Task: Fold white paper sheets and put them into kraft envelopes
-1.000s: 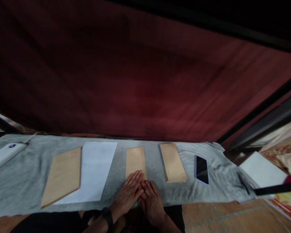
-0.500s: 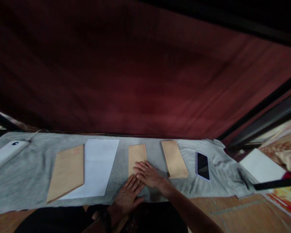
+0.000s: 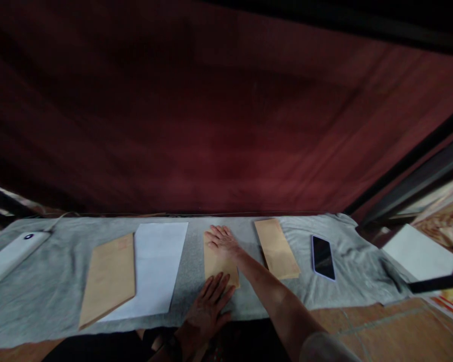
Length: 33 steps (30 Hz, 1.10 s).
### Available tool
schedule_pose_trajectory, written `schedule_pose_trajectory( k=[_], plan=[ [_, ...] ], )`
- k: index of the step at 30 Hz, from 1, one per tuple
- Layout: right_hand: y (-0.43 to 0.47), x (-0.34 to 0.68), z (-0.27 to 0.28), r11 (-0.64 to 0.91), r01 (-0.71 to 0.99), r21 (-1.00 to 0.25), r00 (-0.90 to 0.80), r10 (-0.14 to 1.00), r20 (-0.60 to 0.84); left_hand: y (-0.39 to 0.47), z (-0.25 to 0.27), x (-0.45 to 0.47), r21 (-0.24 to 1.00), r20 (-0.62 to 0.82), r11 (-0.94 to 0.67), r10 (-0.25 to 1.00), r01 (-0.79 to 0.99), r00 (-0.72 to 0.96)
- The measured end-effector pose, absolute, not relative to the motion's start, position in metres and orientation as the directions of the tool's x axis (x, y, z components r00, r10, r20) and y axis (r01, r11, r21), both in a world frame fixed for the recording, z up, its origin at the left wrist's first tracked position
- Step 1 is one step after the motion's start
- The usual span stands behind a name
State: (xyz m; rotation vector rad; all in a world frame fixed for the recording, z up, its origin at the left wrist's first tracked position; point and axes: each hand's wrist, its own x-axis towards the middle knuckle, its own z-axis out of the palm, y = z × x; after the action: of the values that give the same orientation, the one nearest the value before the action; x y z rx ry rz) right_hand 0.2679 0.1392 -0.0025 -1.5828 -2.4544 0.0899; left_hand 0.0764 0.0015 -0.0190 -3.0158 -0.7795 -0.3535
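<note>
A brown paper envelope (image 3: 217, 262) lies on a grey cloth in front of me. Across its far end my right hand (image 3: 223, 242) rests flat, fingers spread. My left hand (image 3: 208, 302) lies open at the near end, its fingertips on the envelope's lower edge. To the right is a narrow stack of similar brown envelopes (image 3: 277, 250), apart from both hands. On the left, a larger stack of brown envelopes (image 3: 109, 279) partly covers white paper sheets (image 3: 161, 269).
The grey cloth (image 3: 64, 311) runs along a dark red panel (image 3: 226, 125). A phone (image 3: 323, 256) lies on the right, and a white device with a cable (image 3: 17, 256) on the far left. A white flat item (image 3: 421, 251) sits beyond a dark bar at right.
My right hand has slid forward to the far end of the envelope. The left hand has parted from it and stays near the close end. The view has shifted slightly.
</note>
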Motion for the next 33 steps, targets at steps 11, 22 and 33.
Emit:
schedule_pose_trajectory(
  k=[11, 22, 33],
  plan=[
    [0.106, 0.274, 0.003, 0.507, 0.830, -0.233, -0.503, 0.860, 0.082, 0.006, -0.019, 0.079, -0.018, 0.295, -0.881, 0.448, 0.474, 0.844],
    [-0.007, 0.281, -0.013, 0.464, 0.837, -0.289, -0.428, 0.885, 0.184, 0.010, -0.022, 0.068, 0.003, 0.263, -0.930, 0.356, 0.369, 0.897],
    [-0.080, 0.291, -0.005, 0.385, 0.893, -0.233, -0.342, 0.917, 0.205, 0.009, -0.024, 0.034, -0.008, 0.224, -0.921, 0.378, 0.389, 0.898]
  ],
)
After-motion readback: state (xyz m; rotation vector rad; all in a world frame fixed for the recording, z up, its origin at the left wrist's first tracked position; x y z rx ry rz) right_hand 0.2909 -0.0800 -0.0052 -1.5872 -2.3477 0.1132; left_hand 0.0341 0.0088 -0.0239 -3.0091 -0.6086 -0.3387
